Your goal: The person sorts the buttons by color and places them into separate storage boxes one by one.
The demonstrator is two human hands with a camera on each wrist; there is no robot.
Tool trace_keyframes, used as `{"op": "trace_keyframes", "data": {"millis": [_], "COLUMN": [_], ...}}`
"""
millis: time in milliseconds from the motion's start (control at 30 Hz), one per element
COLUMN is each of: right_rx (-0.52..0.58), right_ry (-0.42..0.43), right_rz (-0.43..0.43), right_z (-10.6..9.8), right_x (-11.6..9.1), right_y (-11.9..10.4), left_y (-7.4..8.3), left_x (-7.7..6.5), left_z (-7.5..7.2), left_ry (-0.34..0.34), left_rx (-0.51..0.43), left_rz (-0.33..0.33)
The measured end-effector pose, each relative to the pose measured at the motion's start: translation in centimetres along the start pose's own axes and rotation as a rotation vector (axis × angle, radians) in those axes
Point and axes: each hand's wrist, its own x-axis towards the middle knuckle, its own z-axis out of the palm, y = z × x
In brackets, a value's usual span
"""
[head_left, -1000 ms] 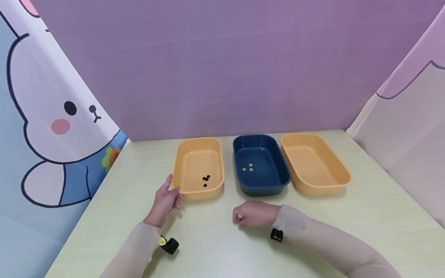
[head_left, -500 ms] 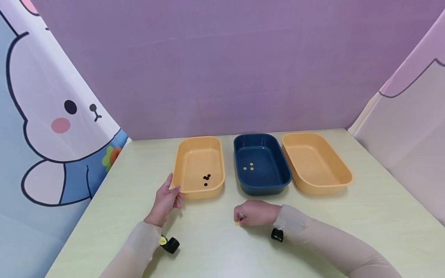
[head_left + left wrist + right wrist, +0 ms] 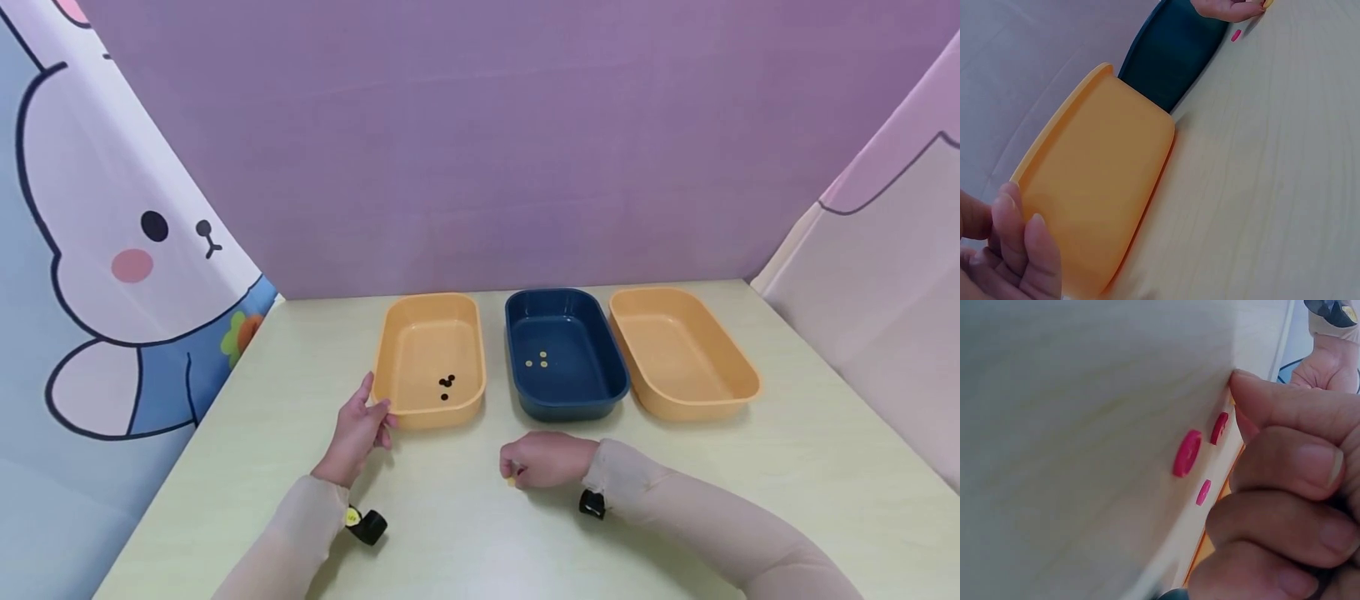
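By the right hand, one yellow button is pinched between the fingertips, close to the table, near three red buttons. The near-left corner of the leftmost orange tray, where four black buttons are contained, is gripped by the left hand. In the blue tray, three yellow buttons are seen.

Head view bright, even; pale glare on near table, soft shadows around blue tray and under sleeves. Wrist views dimmer, greyer; right one softly blurred at bottom.
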Motion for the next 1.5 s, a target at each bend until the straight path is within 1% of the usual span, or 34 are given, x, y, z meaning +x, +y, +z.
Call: {"op": "trace_keyframes", "data": {"millis": [200,433,800,1300,1500], "right_rx": [-0.01,-0.025,-0.084,-0.079,-0.083], "right_ry": [-0.017,-0.034,-0.024,-0.003,0.005], "right_rz": [-0.009,0.017,0.036,0.038,0.02], "right_z": [0.07,0.03,0.1,0.22,0.19], "right_x": [0.12,0.19,0.18,0.13,0.1], "right_y": [0.22,-0.03,-0.21,-0.26,-0.3], "left_y": [-0.05,-0.14,-0.04,-0.08,0.01], "left_x": [0.16,0.25,0.18,0.11,0.11], "left_z": [0.03,0.06,0.05,0.0,0.08], "left_ry": [0.003,0.006,0.005,0.009,0.008], "left_rx": [-0.006,-0.01,-0.002,0.014,0.015], "left_rz": [-0.001,-0.002,0.008,0.007,0.007]}}
